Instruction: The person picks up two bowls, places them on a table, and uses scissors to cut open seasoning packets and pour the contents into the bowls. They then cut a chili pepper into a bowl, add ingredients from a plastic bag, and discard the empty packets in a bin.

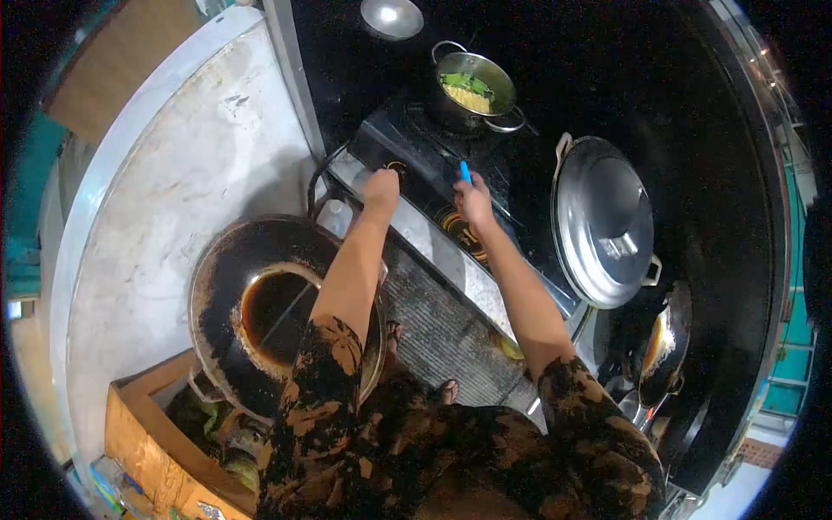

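My left hand is closed at the front panel of the black gas stove, its fingers round a control knob that they mostly hide. My right hand grips a small blue lighter, held upright over the stove front. Beyond both hands, a two-handled metal pot sits on the burner. Inside it are yellow noodles and green leaves. Any flame under the pot is hidden.
A large wok with dark liquid stands at the left. To the right are a big lidded pot and a blackened pan. A metal bowl lies at the back. A wooden crate is at lower left.
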Motion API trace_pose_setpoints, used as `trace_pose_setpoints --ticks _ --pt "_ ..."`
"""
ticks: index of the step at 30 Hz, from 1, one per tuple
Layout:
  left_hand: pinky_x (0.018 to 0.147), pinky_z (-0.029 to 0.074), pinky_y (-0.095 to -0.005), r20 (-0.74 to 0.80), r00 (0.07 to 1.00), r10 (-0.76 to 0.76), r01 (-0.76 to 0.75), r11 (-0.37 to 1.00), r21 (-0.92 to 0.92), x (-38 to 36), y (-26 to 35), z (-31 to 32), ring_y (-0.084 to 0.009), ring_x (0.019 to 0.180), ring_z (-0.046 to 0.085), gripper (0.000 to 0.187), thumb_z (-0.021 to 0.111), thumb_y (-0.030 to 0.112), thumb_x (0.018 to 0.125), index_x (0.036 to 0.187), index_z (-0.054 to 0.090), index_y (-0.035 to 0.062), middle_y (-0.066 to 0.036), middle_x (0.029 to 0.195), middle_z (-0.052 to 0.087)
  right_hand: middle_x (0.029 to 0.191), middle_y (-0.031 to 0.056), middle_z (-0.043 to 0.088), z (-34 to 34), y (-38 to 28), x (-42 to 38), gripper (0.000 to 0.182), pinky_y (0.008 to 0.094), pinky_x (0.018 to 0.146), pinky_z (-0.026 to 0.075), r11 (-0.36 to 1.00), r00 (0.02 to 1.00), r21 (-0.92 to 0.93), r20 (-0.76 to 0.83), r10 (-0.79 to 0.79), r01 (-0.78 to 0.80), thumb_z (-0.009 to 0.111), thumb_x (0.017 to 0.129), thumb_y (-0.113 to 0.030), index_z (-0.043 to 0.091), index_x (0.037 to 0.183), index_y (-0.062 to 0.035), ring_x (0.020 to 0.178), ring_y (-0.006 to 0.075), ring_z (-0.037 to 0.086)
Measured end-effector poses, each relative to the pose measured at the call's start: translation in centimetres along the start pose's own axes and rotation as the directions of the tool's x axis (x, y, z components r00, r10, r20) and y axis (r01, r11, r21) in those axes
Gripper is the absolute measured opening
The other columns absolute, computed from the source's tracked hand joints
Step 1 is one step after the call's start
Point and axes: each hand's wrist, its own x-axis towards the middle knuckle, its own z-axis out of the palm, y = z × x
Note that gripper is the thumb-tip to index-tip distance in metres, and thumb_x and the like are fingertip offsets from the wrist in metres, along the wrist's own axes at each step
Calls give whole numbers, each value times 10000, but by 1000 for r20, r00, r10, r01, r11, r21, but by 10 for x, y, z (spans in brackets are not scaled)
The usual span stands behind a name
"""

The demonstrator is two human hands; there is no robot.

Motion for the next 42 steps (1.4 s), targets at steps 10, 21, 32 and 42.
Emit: trace_pose_setpoints --ticks 10,21,32,42 --pt "710 502 -377 115 986 -121 131 987 -88 21 -1 18 -292 846 607 219 515 211 826 818 642 32 -172 894 618 484 3 347 45 2 83 123 240 319 224 998 979 -58 -201 21 -33 468 775 -129 463 887 -78 358 104 324" --pt "436 452 -267 697 687 -204 713 6 -701 41 -21 34 -177 546 577 256 466 264 886 913 505 12 -113 725 584 454 -8 316 57 -19 77 57 249 301 196 964 963 256 -238 130 -68 436 777 -109 462 792 -62 324 93 278" --pt "409 463 -286 614 771 -168 631 79 -771 39 -20 48 -203 587 609 297 473 270 885 887 517 -23 -117 716 587 536 -30 319 33 -21 5 150 209 339 237 900 987 405 58 151 -161 481 756 -110 467 905 -102 392 73 295" --pt "678 438 -387 -233 963 138 -269 579 -769 -169 39 -130 -330 765 561 224 495 224 854 869 516 2 -191 821 570 1000 185 515 -126 130 -295 600 387 737 412 492 842 -871 266 470 1 547 798 -230 263 1293 -44 854 304 536"
